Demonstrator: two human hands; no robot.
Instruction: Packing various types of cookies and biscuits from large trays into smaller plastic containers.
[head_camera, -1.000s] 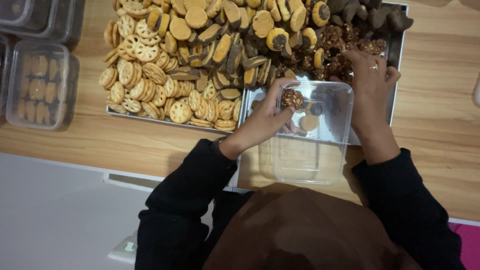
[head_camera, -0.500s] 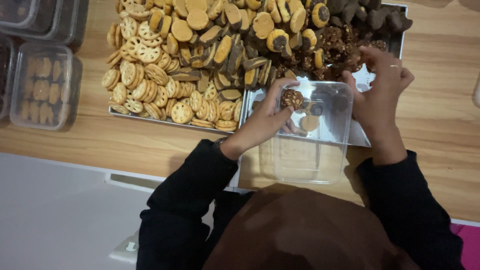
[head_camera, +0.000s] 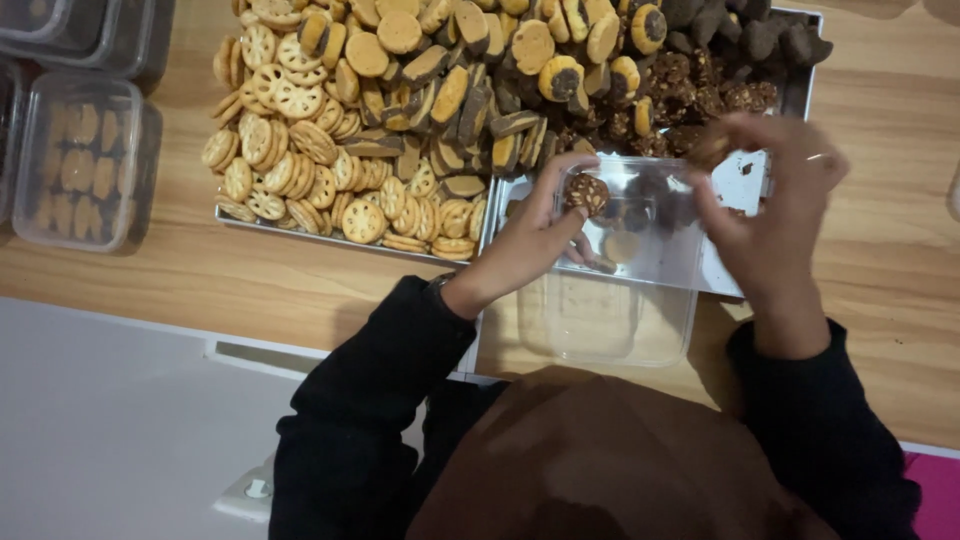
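My left hand (head_camera: 528, 240) grips the near-left rim of a clear plastic container (head_camera: 620, 320) and pins a round nut-topped chocolate cookie (head_camera: 584, 192) against it with the thumb. Inside the container lie a few cookies (head_camera: 622, 245). My right hand (head_camera: 775, 205), blurred by motion, hovers over the container's right side with a brown cookie (head_camera: 712, 148) pinched in its fingertips. Behind both hands sits a metal tray (head_camera: 790, 95) heaped with lattice biscuits (head_camera: 290, 150), two-tone biscuits (head_camera: 450, 95) and dark chocolate clusters (head_camera: 700, 85).
At the left edge of the wooden table (head_camera: 880, 250) stand lidded clear boxes of cookies (head_camera: 85, 165), with more boxes (head_camera: 70, 30) stacked behind. A white surface (head_camera: 110, 420) lies below the table edge, and my brown-clad lap (head_camera: 600, 460) fills the bottom centre.
My right hand lifted off the chocolate clusters on the tray with a cookie and swung back toward the container. The left hand stayed on the rim with its cookie.
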